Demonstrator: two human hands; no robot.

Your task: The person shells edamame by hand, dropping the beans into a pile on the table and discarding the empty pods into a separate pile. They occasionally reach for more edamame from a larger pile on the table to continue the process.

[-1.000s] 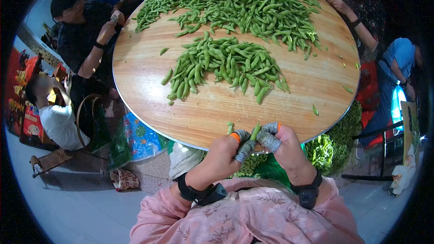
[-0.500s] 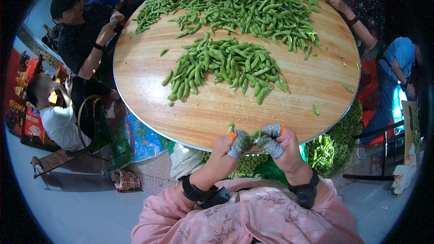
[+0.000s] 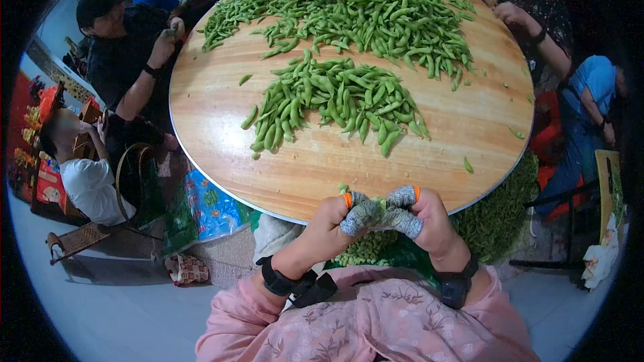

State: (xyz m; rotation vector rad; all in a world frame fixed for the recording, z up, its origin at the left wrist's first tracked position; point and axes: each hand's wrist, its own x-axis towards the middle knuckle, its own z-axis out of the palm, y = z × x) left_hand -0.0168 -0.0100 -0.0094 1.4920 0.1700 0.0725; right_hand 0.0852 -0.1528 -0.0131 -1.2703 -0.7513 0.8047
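Note:
My left hand (image 3: 330,220) and my right hand (image 3: 431,222) meet just over the near edge of the round wooden table (image 3: 302,181). Grey knitted finger covers with orange bands wrap some fingers and thumbs. Both hands are closed in a pinch around a green soybean pod (image 3: 382,202), mostly hidden by the fingertips. Beyond them lies a small pile of soybean pods (image 3: 335,97), with a far larger heap (image 3: 349,7) behind it. Below my hands, shelled beans (image 3: 365,249) show in a container whose rim I cannot make out.
A person in black (image 3: 127,47) sits at the left, and another in a dark patterned top (image 3: 537,20) at the right; both hold their hands near the table edge. Emptied-looking green pods (image 3: 500,218) are piled below right. A wicker chair (image 3: 124,174) stands at left.
My hands have drawn slightly closer together, and less of the pod shows between them. Bright sunlight on the pods at lower right has faded. The person at right has shifted their hands.

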